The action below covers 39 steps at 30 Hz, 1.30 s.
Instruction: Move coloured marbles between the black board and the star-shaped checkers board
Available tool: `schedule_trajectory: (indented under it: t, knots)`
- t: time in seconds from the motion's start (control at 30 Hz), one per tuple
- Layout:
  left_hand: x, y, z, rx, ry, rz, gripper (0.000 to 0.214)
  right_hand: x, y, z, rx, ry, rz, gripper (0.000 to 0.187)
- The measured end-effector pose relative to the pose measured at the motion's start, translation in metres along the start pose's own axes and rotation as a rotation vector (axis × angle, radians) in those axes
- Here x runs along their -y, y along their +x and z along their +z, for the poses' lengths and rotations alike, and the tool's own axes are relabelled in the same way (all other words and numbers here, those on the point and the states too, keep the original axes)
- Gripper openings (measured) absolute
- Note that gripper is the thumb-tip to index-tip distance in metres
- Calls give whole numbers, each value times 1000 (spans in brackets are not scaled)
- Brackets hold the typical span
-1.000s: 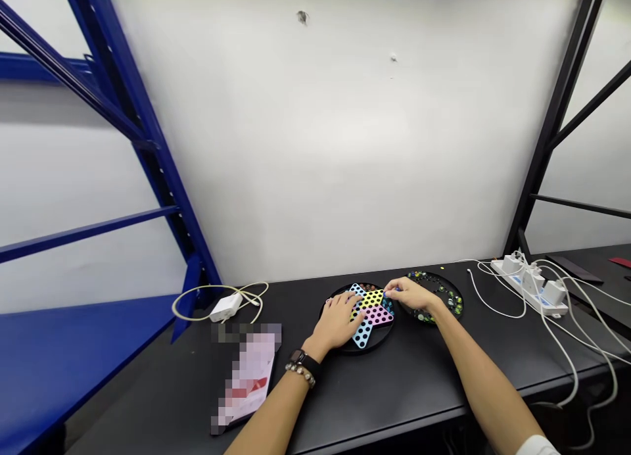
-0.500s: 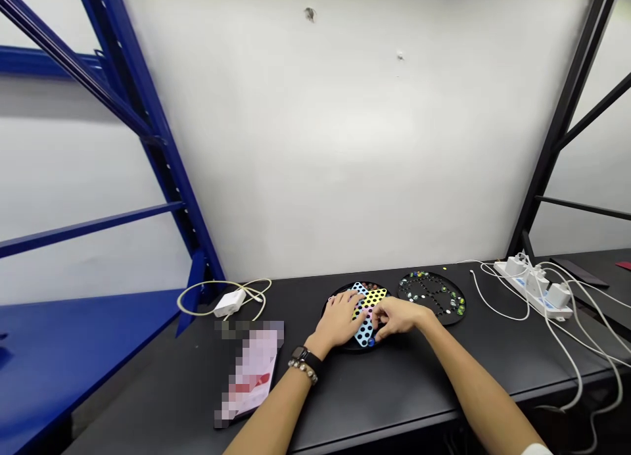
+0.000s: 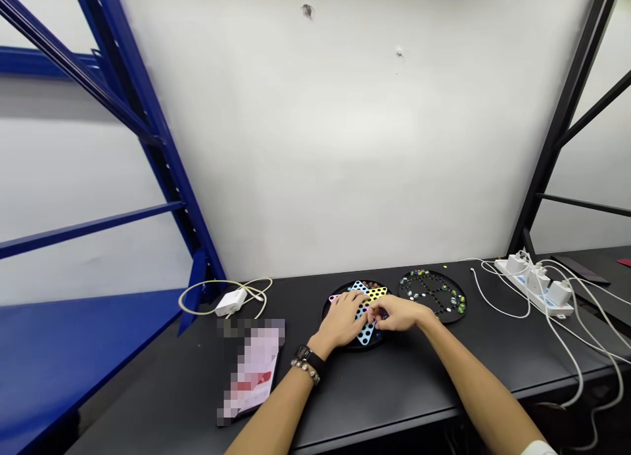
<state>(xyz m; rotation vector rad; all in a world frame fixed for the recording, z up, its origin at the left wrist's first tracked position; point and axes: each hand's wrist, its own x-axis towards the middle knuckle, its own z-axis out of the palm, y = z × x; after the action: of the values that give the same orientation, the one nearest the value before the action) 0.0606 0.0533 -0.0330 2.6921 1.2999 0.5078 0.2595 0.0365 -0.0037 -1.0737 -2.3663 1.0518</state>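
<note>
A round black game board (image 3: pixel 340 294) with a coloured star of holes lies on the black table (image 3: pixel 404 383). My left hand (image 3: pixel 341 320) rests flat on the board's left side, fingers spread. My right hand (image 3: pixel 397 315) hovers over the star's near right part, fingers pinched together; what they hold is too small to make out. A second round black tray (image 3: pixel 434 296) with several marbles sits just right of the board.
A white charger with a looped cable (image 3: pixel 229 300) lies at the left. A blurred pink packet (image 3: pixel 254 366) lies near the front edge. A white power strip with plugs and cables (image 3: pixel 535 284) sits at the right. Blue shelving (image 3: pixel 123 100) stands at the left.
My right hand left the marble tray, came over the star board and now sits pinched at its near right part. My left hand stayed on the board.
</note>
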Motion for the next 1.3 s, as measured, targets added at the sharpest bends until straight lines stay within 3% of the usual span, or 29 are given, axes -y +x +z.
schedule_trajectory:
  t: [0.4,0.63,0.8,0.97,1.07,1.17,1.3]
  knots:
    - [3,0,2,-9,16,9,37,-4,-1,-4,-14,100,-32,14]
    - [2,1,0,2,18,26,38,5,-12,-17,-83,407,6,19]
    - [3,1,1,6,14,12,38,-12,-17,-35,-417,412,57,23]
    - [3,0,1,11,-6,4,38,-53,-33,-67,-1029,253,222,35]
    - [3,0,1,4,-13,-1,38,-75,-55,-87,-1250,193,367,39]
    - [3,0,2,-9,-14,5,37,-91,-77,-101,-1216,29,587,39]
    - [5,0,4,-12,-9,12,37,-105,-85,-100,-961,-238,875,36]
